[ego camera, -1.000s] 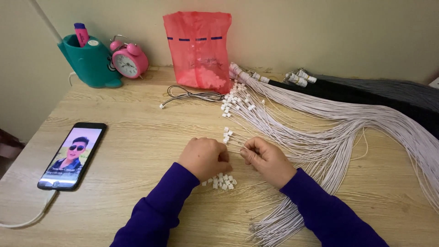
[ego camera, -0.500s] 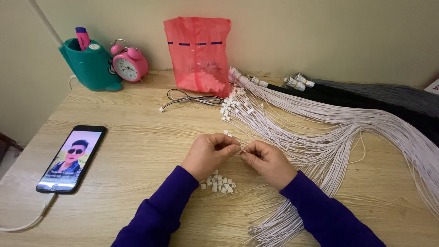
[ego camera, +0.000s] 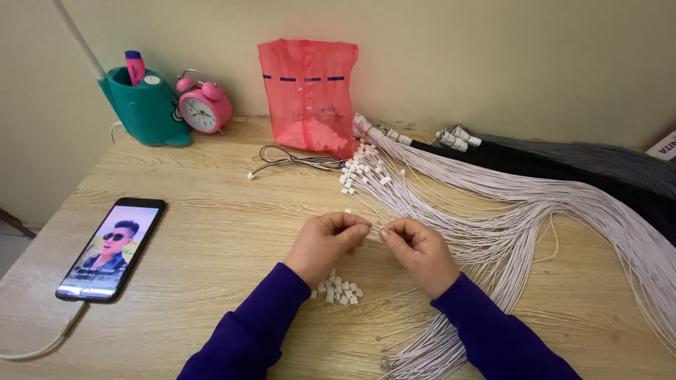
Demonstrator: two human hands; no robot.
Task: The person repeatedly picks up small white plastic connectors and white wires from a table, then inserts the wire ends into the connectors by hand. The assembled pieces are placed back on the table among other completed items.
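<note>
— What sits between your hands?
— A thin white cord (ego camera: 373,234), smooth and round, at mid-table above the small white plastic clips (ego camera: 338,290); its end is hidden.
— And your grip?
— Your left hand (ego camera: 325,243) and right hand (ego camera: 417,252) both pinch it, fingers curled tight, beside the fanned white cord bundle (ego camera: 493,211).

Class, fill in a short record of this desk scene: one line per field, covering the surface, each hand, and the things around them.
Surface: wooden table
Left hand: fingertips pinched together, meeting the right
Right hand: pinching a thin white cord end
Under hands: pile of small white clips
Left side: phone, screen lit
Back: red plastic bag, pink alarm clock, teal pen holder
Right side: black cords
</note>
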